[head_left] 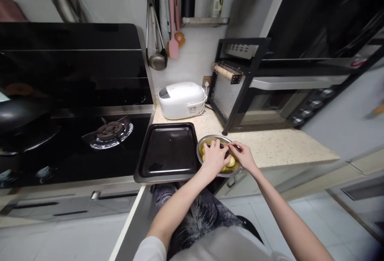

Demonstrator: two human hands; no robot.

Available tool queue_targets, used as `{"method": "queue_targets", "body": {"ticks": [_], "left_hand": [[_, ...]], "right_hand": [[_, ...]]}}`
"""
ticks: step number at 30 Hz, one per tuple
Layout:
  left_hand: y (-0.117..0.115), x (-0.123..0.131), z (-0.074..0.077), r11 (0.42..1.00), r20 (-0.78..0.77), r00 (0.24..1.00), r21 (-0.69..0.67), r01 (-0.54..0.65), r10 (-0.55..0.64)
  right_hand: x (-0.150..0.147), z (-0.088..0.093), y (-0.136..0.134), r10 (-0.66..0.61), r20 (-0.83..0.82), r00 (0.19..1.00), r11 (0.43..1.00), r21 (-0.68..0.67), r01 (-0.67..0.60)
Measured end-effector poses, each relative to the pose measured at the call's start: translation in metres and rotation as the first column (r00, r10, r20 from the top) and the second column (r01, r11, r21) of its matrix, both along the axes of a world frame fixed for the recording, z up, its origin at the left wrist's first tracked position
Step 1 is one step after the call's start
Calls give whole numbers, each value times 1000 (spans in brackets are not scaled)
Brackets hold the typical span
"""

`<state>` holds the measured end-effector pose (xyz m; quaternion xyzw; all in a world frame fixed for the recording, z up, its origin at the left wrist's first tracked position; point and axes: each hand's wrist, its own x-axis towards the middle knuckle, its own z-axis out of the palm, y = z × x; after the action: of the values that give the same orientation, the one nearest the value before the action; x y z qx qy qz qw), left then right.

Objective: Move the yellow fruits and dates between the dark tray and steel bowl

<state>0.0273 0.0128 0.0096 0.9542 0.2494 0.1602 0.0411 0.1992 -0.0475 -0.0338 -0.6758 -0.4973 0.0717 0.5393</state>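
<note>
A round metal bowl [204, 137] stands at the counter's front edge, holding yellow pieces [231, 161] that look like peeled potato and something dark and glossy [227, 153] of a kind I cannot make out. My left hand [214, 157] reaches into the bowl from above, its fingers curled over the dark thing. At the bowl's right side, my right hand [243, 157] has thumb and fingers pinched together by the rim; whatever they hold is too small to name. Left of the bowl lies a black baking tray [169, 149], with nothing on it but a few specks.
Behind the tray sits a white rice cooker [181, 99], plugged into the wall. An oven [279, 105] in a black rack stands at the back right. To the left is a gas hob [111, 131] with a wok [24, 117]. Below the tray, a drawer or door [132, 221] stands out.
</note>
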Motion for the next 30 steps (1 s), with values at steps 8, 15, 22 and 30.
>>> {"method": "queue_targets", "body": {"ticks": [8,15,22,30], "left_hand": [[-1,0,0,999,46,999,40,4,-5],[2,-1,2,998,19,998,-26,-63,63],[4,-4,5,992,44,997,-113,-64,70],[18,-8,5,890,484,859,-448,83,164]], "right_hand": [[-7,0,-3,-37,30,999,999,11,37],[-10,9,-12,-56,134,989,998,12,55],[-9,19,-37,156,272,950,987,-89,-137],[-13,22,-44,177,321,931,981,-135,-140]]}}
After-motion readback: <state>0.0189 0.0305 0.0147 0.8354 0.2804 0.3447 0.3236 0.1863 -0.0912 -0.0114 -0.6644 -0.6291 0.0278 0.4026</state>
